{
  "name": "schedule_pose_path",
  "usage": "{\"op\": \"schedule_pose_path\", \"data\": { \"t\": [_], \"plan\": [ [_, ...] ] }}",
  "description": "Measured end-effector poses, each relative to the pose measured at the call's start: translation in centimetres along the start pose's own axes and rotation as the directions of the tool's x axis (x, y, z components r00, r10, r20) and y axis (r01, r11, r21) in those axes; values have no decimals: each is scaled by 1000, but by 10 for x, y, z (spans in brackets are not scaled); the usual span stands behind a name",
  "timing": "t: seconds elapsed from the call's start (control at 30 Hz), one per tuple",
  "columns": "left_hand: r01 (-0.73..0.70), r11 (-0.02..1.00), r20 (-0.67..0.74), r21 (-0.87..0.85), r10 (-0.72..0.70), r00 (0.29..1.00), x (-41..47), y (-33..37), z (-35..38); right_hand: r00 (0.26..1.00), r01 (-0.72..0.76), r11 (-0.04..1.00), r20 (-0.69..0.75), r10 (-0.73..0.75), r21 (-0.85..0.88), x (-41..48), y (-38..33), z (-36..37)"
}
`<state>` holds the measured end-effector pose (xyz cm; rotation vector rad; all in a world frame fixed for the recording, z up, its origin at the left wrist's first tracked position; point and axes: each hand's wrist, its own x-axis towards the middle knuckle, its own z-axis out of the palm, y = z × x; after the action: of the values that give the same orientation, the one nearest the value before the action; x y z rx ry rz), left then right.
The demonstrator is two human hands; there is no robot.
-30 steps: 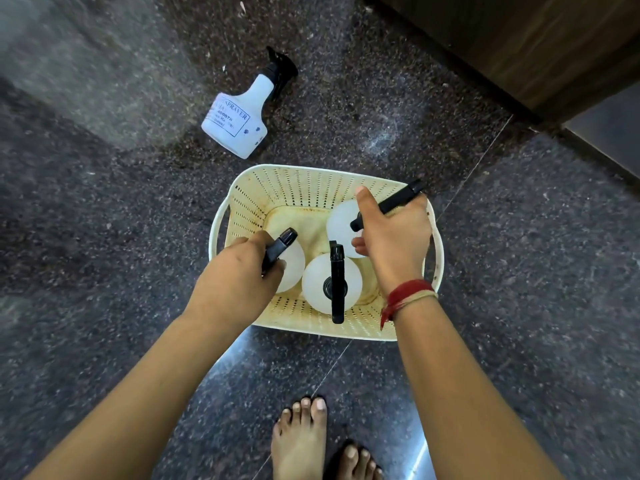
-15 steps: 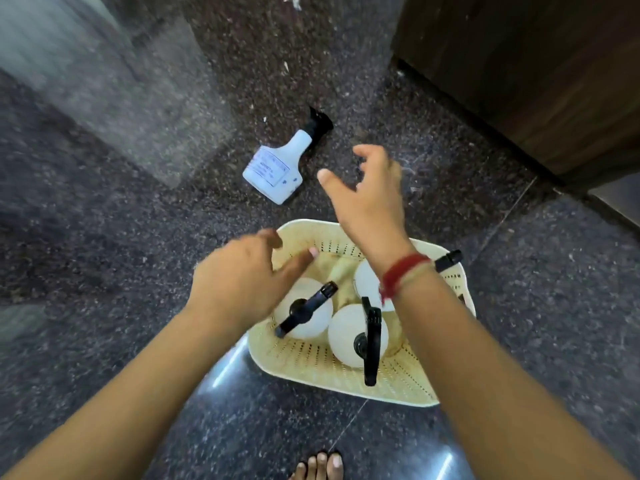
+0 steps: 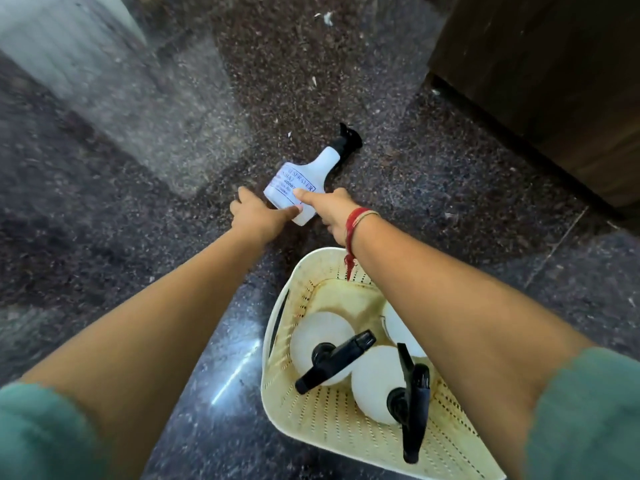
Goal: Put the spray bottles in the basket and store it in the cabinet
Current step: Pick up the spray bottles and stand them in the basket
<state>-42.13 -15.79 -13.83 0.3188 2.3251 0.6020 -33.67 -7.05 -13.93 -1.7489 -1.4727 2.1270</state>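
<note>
A white spray bottle (image 3: 313,169) with a black trigger head lies on its side on the dark speckled floor. My right hand (image 3: 330,207) rests on its base, thumb on the label and fingers down its far side. My left hand (image 3: 258,213) is open beside the base, with its thumb tip touching the bottle. The cream perforated basket (image 3: 311,420) stands on the floor at lower right, under my right forearm. It holds three upright white spray bottles: one on the left (image 3: 322,337), one in the middle (image 3: 375,386), and one (image 3: 398,329) partly hidden by my arm.
A dark wooden cabinet (image 3: 540,81) fills the upper right corner, close to the lying bottle. A pale stone strip (image 3: 62,39) runs along the upper left. Small white scraps (image 3: 327,18) lie on the floor beyond the bottle.
Both hands have left the bottles in the basket and reached forward to the bottle lying on the floor. The view has shifted, so the basket now sits at lower right.
</note>
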Motion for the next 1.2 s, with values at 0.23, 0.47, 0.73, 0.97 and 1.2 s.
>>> {"op": "schedule_pose_path", "data": {
  "t": [0.23,0.47,0.73,0.97,1.2],
  "plan": [
    [-86,951,64,-297,110,992,24,-3,10,992,-11,999,128,6,34,3,-1,-2],
    [-231,957,2,-176,235,972,11,1,14,989,110,987,89,-121,120,-18,-7,-14],
    [-658,727,-172,-195,635,753,-71,55,-33,913,395,903,38,-406,170,-147,-55,-72],
    [-796,600,-106,-81,789,605,-176,53,-39,956,269,888,9,-294,374,-262,-73,-130],
    [-755,655,-17,-34,755,655,-201,25,-11,964,259,910,-147,-222,324,-264,-50,-128]
  ]
}}
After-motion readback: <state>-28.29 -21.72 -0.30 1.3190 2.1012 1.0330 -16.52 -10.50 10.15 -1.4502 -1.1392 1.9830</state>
